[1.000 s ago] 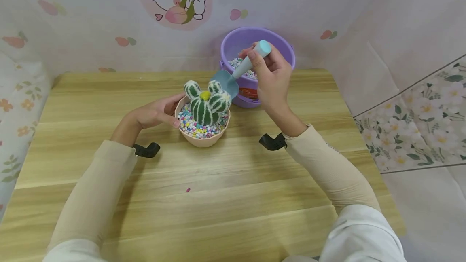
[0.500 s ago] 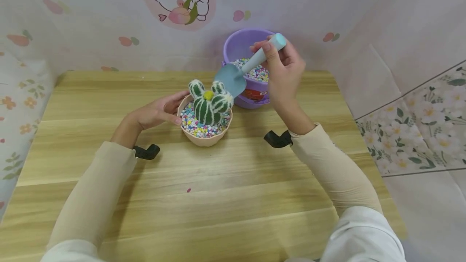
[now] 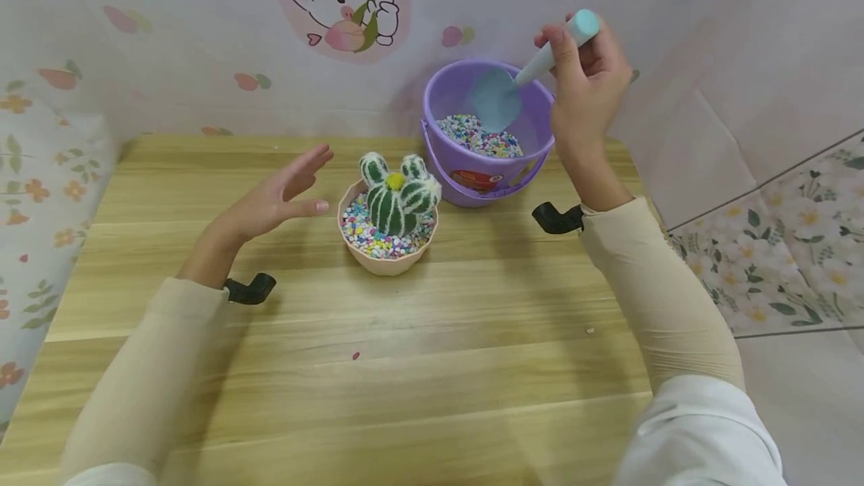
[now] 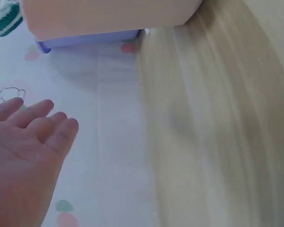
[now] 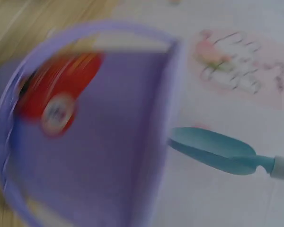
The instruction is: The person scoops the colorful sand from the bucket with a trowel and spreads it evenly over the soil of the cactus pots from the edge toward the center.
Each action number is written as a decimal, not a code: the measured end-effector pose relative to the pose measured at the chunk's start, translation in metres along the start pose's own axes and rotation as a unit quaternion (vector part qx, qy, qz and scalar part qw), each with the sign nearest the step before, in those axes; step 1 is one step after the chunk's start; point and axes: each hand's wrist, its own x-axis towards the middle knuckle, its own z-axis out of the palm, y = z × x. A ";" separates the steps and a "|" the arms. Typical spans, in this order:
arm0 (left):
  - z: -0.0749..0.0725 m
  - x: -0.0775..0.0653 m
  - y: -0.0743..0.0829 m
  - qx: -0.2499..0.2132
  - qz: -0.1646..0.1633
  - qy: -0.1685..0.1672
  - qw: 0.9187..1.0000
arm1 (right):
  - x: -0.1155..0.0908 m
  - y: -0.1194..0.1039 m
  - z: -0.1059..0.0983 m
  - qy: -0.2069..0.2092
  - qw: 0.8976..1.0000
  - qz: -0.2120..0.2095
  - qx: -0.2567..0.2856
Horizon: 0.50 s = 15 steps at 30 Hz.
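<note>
In the head view my right hand (image 3: 592, 92) grips the pale handle of a blue trowel (image 3: 495, 100). The trowel's blade overlaps the mouth of a purple bucket (image 3: 445, 175), above colourful pebbles (image 3: 472, 137) inside it. The right wrist view has the blade (image 5: 215, 150) at the bucket's rim, scoop side bare. A peach faceted pot (image 3: 386, 265) holds a fuzzy green-and-white cactus (image 3: 390, 210) set in similar pebbles. My left hand (image 3: 270, 201) is left of the pot, fingers extended and apart from it. The left wrist view gives the spread fingers below the pot (image 4: 109, 19).
Everything stands on a wooden table (image 3: 432, 403) against a printed cloth wall (image 3: 175, 43). One small red pebble (image 3: 356, 356) lies on the tabletop in front of the pot, and a pale one (image 3: 589, 331) lies to the right. The bucket's handle (image 3: 475, 195) hangs down its front.
The right hand has carried the trowel up and right, from beside the cactus to over the bucket. The left hand has let go of the pot and moved left.
</note>
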 end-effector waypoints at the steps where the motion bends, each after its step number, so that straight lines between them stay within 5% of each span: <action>1: -0.001 -0.001 0.002 0.027 -0.001 0.005 1.000 | 0.002 0.007 -0.003 -0.031 0.999 -0.019 -0.024; 4: -0.001 -0.005 0.006 0.107 -0.014 0.016 0.994 | 0.002 0.028 -0.013 -0.152 0.975 -0.099 -0.128; 8: -0.002 -0.015 0.010 0.187 -0.027 0.040 0.981 | -0.005 0.045 -0.028 -0.300 0.897 -0.175 -0.271; 11: -0.003 -0.022 0.008 0.251 0.005 0.070 0.965 | -0.008 0.052 -0.039 -0.374 0.844 -0.206 -0.323; 13: -0.005 -0.027 0.006 0.302 0.032 0.085 0.949 | -0.009 0.056 -0.045 -0.403 0.826 -0.212 -0.333; 15: -0.007 -0.031 0.004 0.348 0.053 0.091 0.932 | -0.010 0.058 -0.051 -0.420 0.818 -0.207 -0.333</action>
